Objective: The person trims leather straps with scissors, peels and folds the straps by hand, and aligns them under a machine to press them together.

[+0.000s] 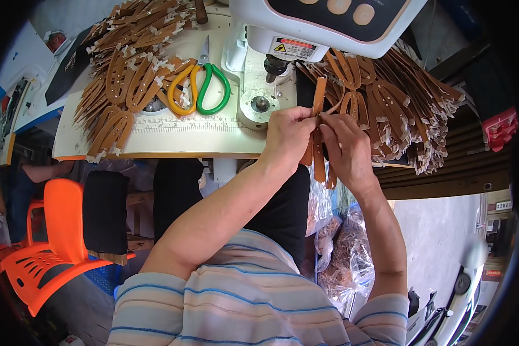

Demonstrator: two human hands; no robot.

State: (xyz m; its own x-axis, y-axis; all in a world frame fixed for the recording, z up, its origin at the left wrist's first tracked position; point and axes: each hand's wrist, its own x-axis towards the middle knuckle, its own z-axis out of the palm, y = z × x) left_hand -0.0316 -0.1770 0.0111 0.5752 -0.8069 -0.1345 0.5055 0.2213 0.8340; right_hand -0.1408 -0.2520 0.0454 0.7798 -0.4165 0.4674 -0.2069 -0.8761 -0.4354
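Close together at the table's front edge, both my hands grip brown leather straps point(319, 158), right of the machine's round metal base point(259, 104). My left hand point(291, 135) pinches the straps from the left, and my right hand point(346, 147) holds them from the right with bent fingers. The strap ends stick out above and below my fingers. Beside my right hand lies a large pile of looped brown straps point(406, 106). Another pile of straps point(127, 86) covers the table's left part. Scissors with one yellow and one green handle point(216, 89) lie between that pile and the machine.
The white machine head point(328, 23) overhangs the table point(184, 147), its dark tool point(275, 66) pointing down. An orange chair point(63, 213) stands at lower left. Plastic bags point(349, 254) are below the table. Part of another person's arm point(49, 171) shows at far left.
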